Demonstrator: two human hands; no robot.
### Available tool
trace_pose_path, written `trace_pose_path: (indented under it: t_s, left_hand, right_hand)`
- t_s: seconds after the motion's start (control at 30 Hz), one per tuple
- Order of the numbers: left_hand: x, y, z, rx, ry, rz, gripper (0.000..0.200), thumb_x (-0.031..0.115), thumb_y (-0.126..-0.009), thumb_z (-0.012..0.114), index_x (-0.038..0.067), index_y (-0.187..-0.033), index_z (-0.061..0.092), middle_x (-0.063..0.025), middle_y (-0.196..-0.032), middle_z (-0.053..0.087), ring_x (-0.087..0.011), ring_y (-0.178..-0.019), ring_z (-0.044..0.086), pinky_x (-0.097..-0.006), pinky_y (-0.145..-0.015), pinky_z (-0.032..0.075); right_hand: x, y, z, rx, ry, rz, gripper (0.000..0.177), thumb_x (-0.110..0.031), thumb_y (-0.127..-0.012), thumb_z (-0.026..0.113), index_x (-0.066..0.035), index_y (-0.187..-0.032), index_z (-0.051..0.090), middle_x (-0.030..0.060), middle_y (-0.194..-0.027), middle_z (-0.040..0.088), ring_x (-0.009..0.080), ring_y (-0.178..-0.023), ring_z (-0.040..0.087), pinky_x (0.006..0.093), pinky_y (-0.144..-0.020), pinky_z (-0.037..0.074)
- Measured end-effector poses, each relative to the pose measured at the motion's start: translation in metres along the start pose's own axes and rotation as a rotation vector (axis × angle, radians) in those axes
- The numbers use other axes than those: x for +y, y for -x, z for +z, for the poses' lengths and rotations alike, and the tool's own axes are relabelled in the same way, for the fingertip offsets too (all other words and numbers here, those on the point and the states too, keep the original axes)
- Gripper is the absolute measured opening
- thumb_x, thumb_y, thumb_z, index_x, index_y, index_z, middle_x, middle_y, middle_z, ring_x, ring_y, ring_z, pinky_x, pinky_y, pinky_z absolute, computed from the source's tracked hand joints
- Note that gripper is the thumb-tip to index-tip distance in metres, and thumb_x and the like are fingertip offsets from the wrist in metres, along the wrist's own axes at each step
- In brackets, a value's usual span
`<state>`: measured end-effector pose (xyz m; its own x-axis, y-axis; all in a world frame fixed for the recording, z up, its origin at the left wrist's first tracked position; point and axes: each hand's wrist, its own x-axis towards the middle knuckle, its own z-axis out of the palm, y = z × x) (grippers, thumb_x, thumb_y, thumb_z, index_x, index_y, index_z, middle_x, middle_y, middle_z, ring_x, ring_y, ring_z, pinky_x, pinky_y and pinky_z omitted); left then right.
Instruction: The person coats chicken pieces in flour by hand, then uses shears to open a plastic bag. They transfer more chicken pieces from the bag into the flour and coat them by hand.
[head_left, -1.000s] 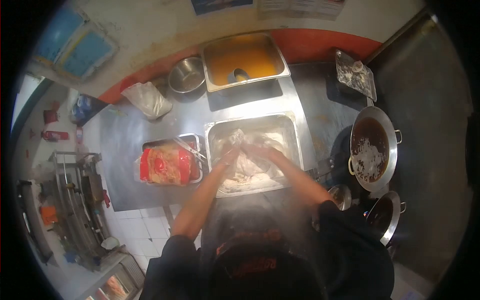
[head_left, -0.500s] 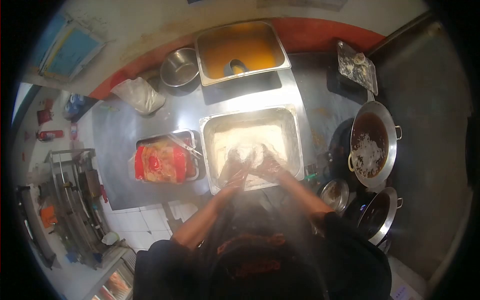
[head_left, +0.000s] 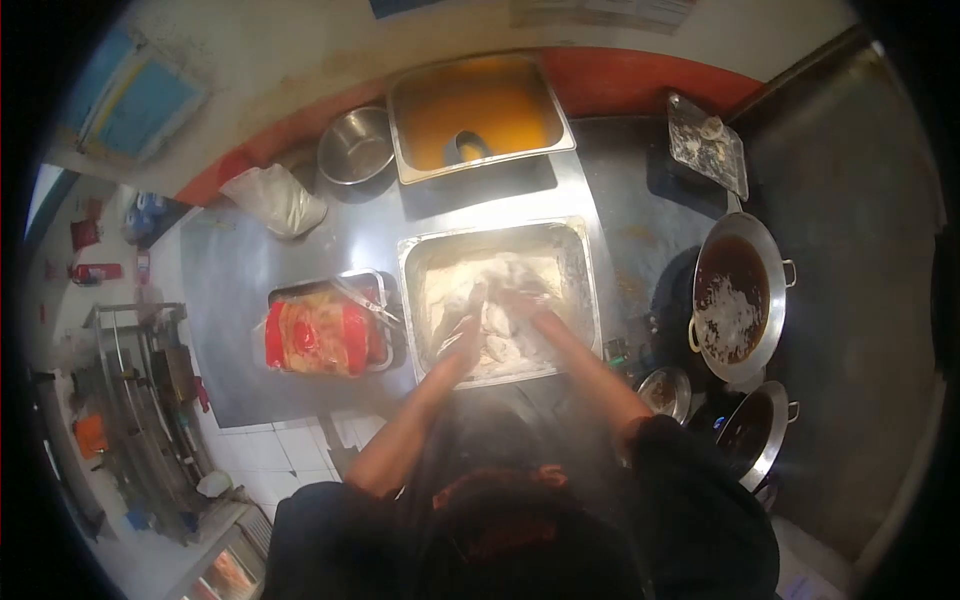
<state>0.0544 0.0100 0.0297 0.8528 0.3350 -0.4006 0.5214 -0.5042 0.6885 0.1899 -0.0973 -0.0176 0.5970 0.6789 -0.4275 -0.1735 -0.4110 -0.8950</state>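
Observation:
A deep metal pan of white flour stands in front of me. Inside it, flour-coated lumps lie between my hands; their kind is hidden by the coating. My left hand, in a clear plastic glove, is at the lumps' left side with its fingers stretched forward. On their right, my right hand, gloved too, reaches inward over the flour with fingers extended. Motion and flour dust blur both hands' fingertips.
Behind is a pan of orange liquid holding a dark-rimmed scoop, with a steel bowl and white bag beside it. Left stands a tray with a red-marked package and tongs. Two oil pans, one foaming, stand right.
My hands have moved apart from their cupped position together. Coated lumps now show between them, and the flour's surface is stirred up.

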Motion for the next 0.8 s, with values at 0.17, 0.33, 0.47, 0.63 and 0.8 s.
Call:
trace_pose_path:
  t_s: [0.17,0.33,0.47,0.63,0.8]
  left_hand:
    - [-0.078,-0.057,0.033,0.055,0.207,0.050,0.051,0.036,-0.097,0.033,0.005,-0.137,0.035,-0.0120,-0.134,0.043,-0.0224,-0.122,0.041,-0.0329,-0.101,0.031]
    - [-0.082,-0.052,0.023,0.119,0.085,-0.037,0.053,0.040,-0.094,0.035,0.003,-0.133,0.040,-0.0156,-0.131,0.045,-0.0253,-0.118,0.045,-0.0354,-0.097,0.036]
    - [-0.075,-0.082,0.054,0.101,-0.027,-0.008,0.063,0.049,-0.093,0.033,0.003,-0.136,0.036,-0.0154,-0.137,0.040,-0.0229,-0.121,0.043,-0.0337,-0.100,0.033]
    - [-0.079,-0.095,0.041,0.005,0.864,-0.197,0.064,0.052,-0.093,0.035,0.006,-0.137,0.036,-0.0147,-0.137,0.040,-0.0208,-0.119,0.045,-0.0327,-0.099,0.035]
    - [-0.024,-0.077,-0.004,0.242,0.564,-0.227,0.058,0.044,-0.093,0.040,0.001,-0.131,0.041,-0.0174,-0.128,0.046,-0.0235,-0.110,0.050,-0.0334,-0.088,0.043]
  right_hand:
    - [-0.090,-0.011,-0.031,-0.064,0.376,0.186,0.077,-0.051,-0.078,0.061,0.000,-0.132,0.041,0.0210,-0.121,0.054,0.0308,-0.114,0.051,0.0382,-0.098,0.039]
    - [-0.141,0.034,-0.058,0.042,0.408,0.221,0.075,-0.053,-0.080,0.058,0.004,-0.128,0.044,0.0224,-0.106,0.061,0.0315,-0.090,0.061,0.0418,-0.083,0.048]
    - [0.002,-0.035,-0.015,0.426,0.943,-0.326,0.067,-0.048,-0.086,0.052,0.003,-0.128,0.045,0.0193,-0.097,0.064,0.0303,-0.072,0.061,0.0409,-0.070,0.051]
    - [0.031,-0.037,-0.062,-0.123,0.248,-0.231,0.072,-0.054,-0.084,0.049,0.003,-0.128,0.044,0.0217,-0.115,0.058,0.0326,-0.098,0.059,0.0397,-0.087,0.047]
    - [-0.091,0.003,-0.029,0.346,0.260,0.145,0.059,-0.046,-0.087,0.048,0.002,-0.122,0.050,0.0193,-0.119,0.057,0.0326,-0.104,0.057,0.0390,-0.092,0.044]
